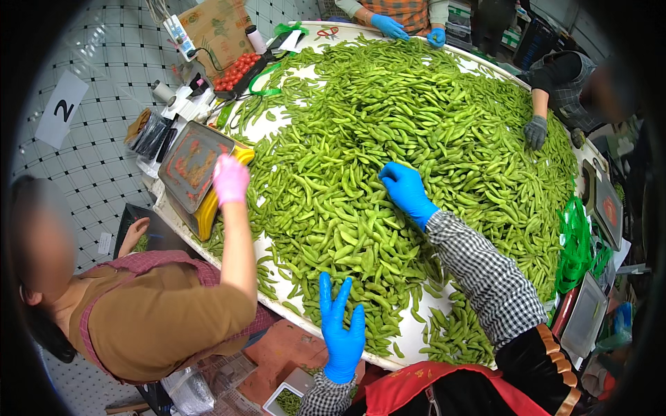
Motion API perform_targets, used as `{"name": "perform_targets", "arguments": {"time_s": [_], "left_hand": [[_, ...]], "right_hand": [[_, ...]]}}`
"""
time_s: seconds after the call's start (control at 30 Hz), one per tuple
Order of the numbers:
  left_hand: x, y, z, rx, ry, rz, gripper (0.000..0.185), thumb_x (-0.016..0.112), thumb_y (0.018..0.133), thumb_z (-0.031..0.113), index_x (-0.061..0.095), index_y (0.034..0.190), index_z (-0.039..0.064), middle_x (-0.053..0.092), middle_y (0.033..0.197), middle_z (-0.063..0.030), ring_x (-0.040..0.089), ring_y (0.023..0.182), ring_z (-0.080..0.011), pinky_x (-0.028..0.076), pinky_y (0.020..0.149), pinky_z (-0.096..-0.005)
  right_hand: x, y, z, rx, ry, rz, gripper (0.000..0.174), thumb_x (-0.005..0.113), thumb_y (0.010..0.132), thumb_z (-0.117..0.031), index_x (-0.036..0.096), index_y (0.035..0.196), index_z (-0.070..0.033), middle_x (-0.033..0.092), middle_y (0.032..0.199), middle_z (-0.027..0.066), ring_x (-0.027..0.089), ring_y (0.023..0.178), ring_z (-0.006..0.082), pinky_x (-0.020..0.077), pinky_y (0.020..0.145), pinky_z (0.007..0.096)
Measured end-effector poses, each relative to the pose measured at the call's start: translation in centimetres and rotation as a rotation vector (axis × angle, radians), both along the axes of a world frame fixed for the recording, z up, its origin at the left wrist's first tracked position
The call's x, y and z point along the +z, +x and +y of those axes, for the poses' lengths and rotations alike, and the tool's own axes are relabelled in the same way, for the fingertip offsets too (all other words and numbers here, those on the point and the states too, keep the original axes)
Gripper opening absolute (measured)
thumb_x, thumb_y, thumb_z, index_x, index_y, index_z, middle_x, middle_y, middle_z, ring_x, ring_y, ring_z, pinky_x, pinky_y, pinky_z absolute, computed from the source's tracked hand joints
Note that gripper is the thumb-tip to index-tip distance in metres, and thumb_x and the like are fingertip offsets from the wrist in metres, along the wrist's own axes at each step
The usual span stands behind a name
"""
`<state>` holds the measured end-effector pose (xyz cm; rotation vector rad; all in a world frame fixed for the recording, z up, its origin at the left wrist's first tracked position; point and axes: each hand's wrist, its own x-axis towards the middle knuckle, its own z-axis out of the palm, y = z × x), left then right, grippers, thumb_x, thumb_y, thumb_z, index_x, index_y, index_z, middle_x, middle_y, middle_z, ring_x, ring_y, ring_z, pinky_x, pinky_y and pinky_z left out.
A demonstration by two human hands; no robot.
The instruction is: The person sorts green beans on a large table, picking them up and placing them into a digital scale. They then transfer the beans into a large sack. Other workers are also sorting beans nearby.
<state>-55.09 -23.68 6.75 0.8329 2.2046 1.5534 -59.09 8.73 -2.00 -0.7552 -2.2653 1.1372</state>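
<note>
Green soybean pods (pixel 359 223) are heaped across a white table (pixel 434 307) in front of me. My left hand (pixel 342 333), in a blue glove, is over the near edge with its fingers spread, and no pod shows in it. Farther in, my right hand (pixel 408 192), also gloved in blue, is at the middle of the heap. Its fingers curl down toward the pods; whether they pinch one is hidden. A smaller group of pods (pixel 460 333) lies by the near edge, below my right sleeve.
A pink-gloved co-worker (pixel 231 179) reaches over a yellow weighing scale (pixel 190 166) at left. Other gloved workers' hands (pixel 389 27) (pixel 535 132) are at the far and right edges. Red tomatoes (pixel 238 72), red scissors (pixel 328 33) and green mesh bags (pixel 575 244) lie along the rim.
</note>
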Motion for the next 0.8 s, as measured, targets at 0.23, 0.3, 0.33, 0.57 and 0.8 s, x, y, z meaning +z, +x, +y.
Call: {"name": "perform_targets", "arguments": {"time_s": [0.23, 0.3, 0.33, 0.57, 0.8], "left_hand": [[0.0, 1.2, 0.3, -0.146, 0.122, -0.388, 0.044, 0.061, 0.098, 0.01, 0.057, 0.141, 0.004, 0.036, 0.159, -0.0176, 0.042, 0.143, -0.0316, 0.041, 0.112, -0.0424], [-0.3, 2.0, 1.2, -0.181, 0.24, -0.734, 0.045, 0.057, 0.102, 0.018, 0.052, 0.144, 0.003, 0.041, 0.154, -0.0164, 0.047, 0.137, -0.0295, 0.047, 0.107, -0.0433], [-0.5, 2.4, 2.3, -0.179, 0.325, -0.886, 0.047, 0.054, 0.104, 0.022, 0.048, 0.146, 0.001, 0.045, 0.151, -0.016, 0.051, 0.134, -0.0286, 0.049, 0.105, -0.0448], [-4.3, 3.6, 5.7, -0.183, 0.403, -1.162, 0.039, 0.047, 0.108, 0.032, 0.058, 0.125, -0.001, 0.066, 0.117, -0.0146, 0.065, 0.108, -0.0254, 0.054, 0.095, -0.0406], [-6.0, 5.0, 7.6, -0.299, 0.269, -1.207, 0.031, 0.053, 0.105, 0.021, 0.06, 0.125, -0.001, 0.067, 0.099, -0.0078, 0.066, 0.091, -0.0169, 0.053, 0.083, -0.0305]], "right_hand": [[4.5, 9.1, -6.0, -0.037, -0.543, 0.198, 0.016, 0.064, 0.091, -0.005, 0.068, 0.107, -0.005, 0.071, 0.101, 0.003, 0.062, 0.085, 0.0097, 0.0513, 0.074, 0.0285], [6.3, 12.3, -9.4, 0.032, -0.555, 0.126, 0.019, 0.066, 0.091, -0.006, 0.069, 0.109, -0.006, 0.071, 0.102, 0.0053, 0.065, 0.086, 0.0124, 0.0528, 0.076, 0.03], [6.6, 13.8, -10.7, 0.156, -0.411, 0.093, 0.02, 0.068, 0.09, -0.008, 0.07, 0.11, -0.006, 0.072, 0.101, 0.0072, 0.067, 0.087, 0.0161, 0.0535, 0.077, 0.0316], [6.0, 18.0, -8.7, 0.261, -0.175, -0.018, 0.025, 0.072, 0.09, -0.021, 0.071, 0.112, -0.008, 0.071, 0.102, 0.0134, 0.07, 0.092, 0.0311, 0.0549, 0.077, 0.039], [2.3, 20.0, 0.5, -0.067, 0.662, -0.603, 0.06, 0.075, 0.085, -0.036, 0.058, 0.136, -0.011, 0.041, 0.153, 0.0148, 0.041, 0.135, 0.0427, 0.0342, 0.108, 0.0585]]}}
